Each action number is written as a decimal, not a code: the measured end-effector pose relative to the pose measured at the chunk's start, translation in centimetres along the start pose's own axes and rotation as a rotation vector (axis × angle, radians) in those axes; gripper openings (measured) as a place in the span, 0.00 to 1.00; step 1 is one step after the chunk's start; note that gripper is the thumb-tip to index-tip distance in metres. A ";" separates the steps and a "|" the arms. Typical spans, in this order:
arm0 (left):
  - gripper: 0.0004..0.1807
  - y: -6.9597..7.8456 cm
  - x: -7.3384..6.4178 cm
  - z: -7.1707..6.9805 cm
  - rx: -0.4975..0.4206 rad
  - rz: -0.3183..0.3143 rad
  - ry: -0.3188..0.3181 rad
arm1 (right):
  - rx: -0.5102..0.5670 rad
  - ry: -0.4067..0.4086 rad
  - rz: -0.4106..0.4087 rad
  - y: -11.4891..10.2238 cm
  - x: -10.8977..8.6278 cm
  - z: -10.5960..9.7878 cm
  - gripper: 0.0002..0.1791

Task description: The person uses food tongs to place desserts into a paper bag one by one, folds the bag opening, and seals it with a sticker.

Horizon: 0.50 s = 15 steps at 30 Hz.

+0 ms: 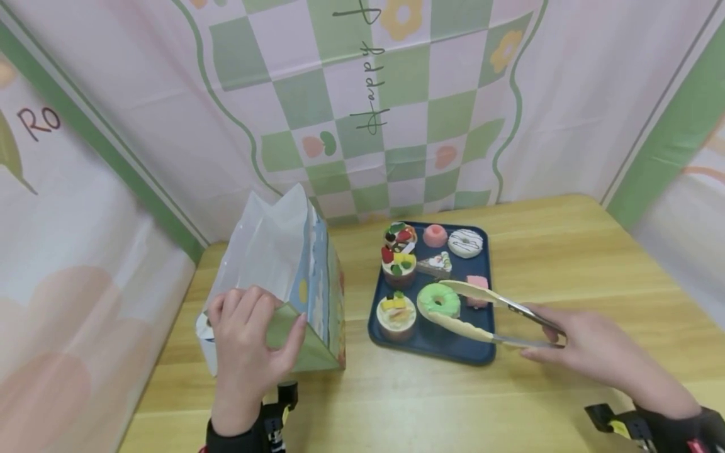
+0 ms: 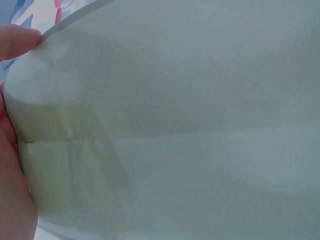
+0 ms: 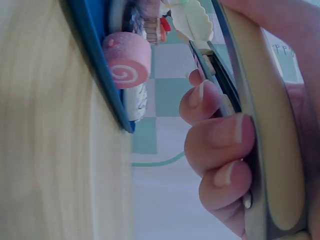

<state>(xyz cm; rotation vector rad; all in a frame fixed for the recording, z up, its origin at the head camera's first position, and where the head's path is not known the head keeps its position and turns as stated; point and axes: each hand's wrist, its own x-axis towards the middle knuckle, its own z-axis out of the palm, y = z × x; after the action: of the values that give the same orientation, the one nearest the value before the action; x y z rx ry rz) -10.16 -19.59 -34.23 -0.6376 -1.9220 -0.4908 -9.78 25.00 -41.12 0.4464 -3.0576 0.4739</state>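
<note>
The right hand (image 1: 589, 343) grasps the long metal tongs with cream-coloured tips (image 1: 518, 307), the fingers curled round the handle. The tips lie on both sides of the green ring-shaped doughnut (image 1: 450, 302), spread, I think, because of its width; whether they press it, I cannot tell. The left hand (image 1: 249, 343) grips the near edge of the upright paper bag with blue and green printing (image 1: 320, 296), probably to steady it and keep its mouth wide. The doughnut is on the dark blue rectangular tray (image 1: 436, 352), beside the round fruit-topped cake (image 1: 396, 318). At the far side are the small pink ring cake (image 1: 435, 236) and the white doughnut with dark stripes (image 1: 466, 243). Bag and tray stand apart on the light wooden bench (image 1: 544, 251), seemingly so that each hand has its own side. The right wrist view shows a white spiral on the pink cylindrical roll (image 3: 125, 60), which from the head is only a pink block partly behind the tongs. The left wrist view shows the thumb at the paper's edge, but not the bag's contents.
</note>
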 end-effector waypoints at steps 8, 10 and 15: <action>0.22 0.0 0.1 -0.1 0.017 -0.009 -0.011 | -0.030 0.030 -0.032 -0.7 1.0 -1.3 0.40; 0.22 0.0 0.0 -0.1 0.020 -0.011 -0.014 | -0.040 0.040 -0.043 -0.8 1.2 -1.7 0.40; 0.22 0.0 0.0 -0.1 0.020 -0.008 -0.017 | -0.055 0.063 -0.056 -1.3 1.5 -2.7 0.39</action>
<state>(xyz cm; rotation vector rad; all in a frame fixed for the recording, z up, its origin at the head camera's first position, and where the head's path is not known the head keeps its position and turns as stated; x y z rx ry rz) -10.06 -19.67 -34.19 -0.6234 -1.9436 -0.4721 -10.98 24.24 -38.05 0.5036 -2.9803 0.3930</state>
